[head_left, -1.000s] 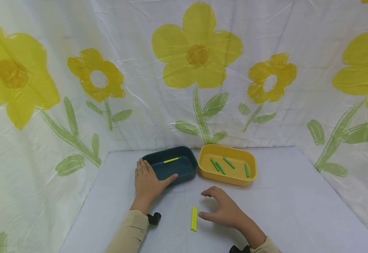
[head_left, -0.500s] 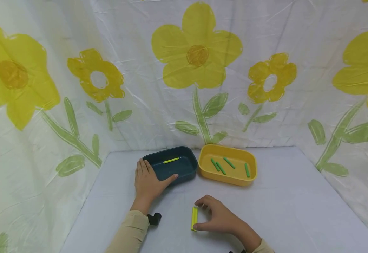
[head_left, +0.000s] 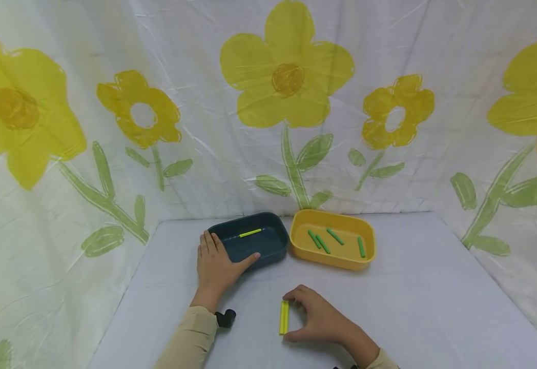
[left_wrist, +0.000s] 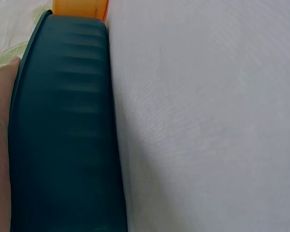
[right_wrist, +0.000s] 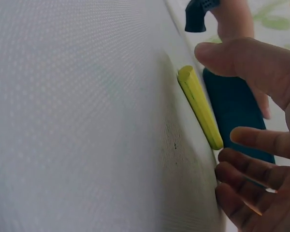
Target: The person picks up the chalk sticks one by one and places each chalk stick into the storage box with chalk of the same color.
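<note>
Two yellow sticks (head_left: 284, 316) lie side by side on the white table, seen also in the right wrist view (right_wrist: 199, 104). My right hand (head_left: 324, 320) curls over them, thumb at their near end and fingers at their far end, pinching them lengthwise. My left hand (head_left: 215, 266) rests flat on the left corner of a dark teal tray (head_left: 273, 256), fingers straight along its rim and thumb against its front wall. A single yellow-green stick (head_left: 250, 233) lies inside that tray. The left wrist view is filled by the tray's wall (left_wrist: 63, 121), with the hand's edge (left_wrist: 0, 145) beside it.
A yellow tray (head_left: 337, 261) stands right of the teal one and holds several green sticks (head_left: 323, 244). A flower-printed cloth (head_left: 287, 102) hangs behind and at both sides of the table (head_left: 434, 307). A black wrist camera (head_left: 226, 318) shows at my left sleeve.
My right hand moved left and down onto the two yellow sticks and closed thumb and fingers on their ends. The left hand stayed on the teal tray.
</note>
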{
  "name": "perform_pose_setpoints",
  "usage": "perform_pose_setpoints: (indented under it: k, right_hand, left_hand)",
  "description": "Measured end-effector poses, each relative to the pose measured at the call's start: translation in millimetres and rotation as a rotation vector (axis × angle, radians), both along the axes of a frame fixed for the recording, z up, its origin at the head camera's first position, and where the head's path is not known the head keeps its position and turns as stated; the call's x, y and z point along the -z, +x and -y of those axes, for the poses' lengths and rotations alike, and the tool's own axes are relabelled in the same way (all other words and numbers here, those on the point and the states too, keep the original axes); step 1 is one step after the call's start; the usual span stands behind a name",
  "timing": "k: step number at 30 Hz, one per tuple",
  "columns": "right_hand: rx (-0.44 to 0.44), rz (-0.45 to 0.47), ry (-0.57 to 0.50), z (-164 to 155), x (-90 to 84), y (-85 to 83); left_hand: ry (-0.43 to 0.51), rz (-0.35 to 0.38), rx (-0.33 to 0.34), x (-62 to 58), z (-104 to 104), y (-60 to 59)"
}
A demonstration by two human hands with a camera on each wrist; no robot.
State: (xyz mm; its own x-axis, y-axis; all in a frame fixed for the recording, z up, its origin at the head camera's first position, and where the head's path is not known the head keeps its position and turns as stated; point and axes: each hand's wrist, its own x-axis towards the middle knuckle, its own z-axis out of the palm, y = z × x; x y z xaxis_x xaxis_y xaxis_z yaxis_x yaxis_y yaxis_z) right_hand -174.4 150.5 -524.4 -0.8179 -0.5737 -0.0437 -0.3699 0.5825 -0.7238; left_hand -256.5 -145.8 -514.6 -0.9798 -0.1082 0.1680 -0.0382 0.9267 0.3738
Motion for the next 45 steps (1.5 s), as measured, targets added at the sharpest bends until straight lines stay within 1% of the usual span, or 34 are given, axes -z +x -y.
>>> perform_pose_setpoints:
  k: [7, 14, 21, 26, 36, 45]
  right_hand:
    - [-0.012, -0.023, 0.004, -0.1, -0.1, 0.7]
    - [0.001, -0.028, 0.046, 0.3, -1.0, 0.2]
    - [0.006, -0.043, 0.045, 0.4, -3.1, 0.4]
    - [-0.002, -0.030, 0.029, 0.9, -5.5, 1.2]
    - [0.006, -0.026, 0.039, 1.9, -2.0, 3.5]
    - [0.001, -0.041, 0.044, 1.2, -2.3, 3.2]
  left_hand:
    - [0.005, 0.008, 0.002, -0.5, -0.2, 0.3]
    - [0.006, 0.012, 0.006, -1.6, 0.4, 0.6]
    - [0.019, 0.013, -0.003, -2.8, -0.6, 0.0]
    - [0.019, 0.019, 0.000, -3.2, -0.6, 0.1]
    - [0.016, 0.034, 0.009, -2.2, -0.5, 2.4]
    - [0.017, 0.016, 0.002, -3.6, -1.3, 2.4]
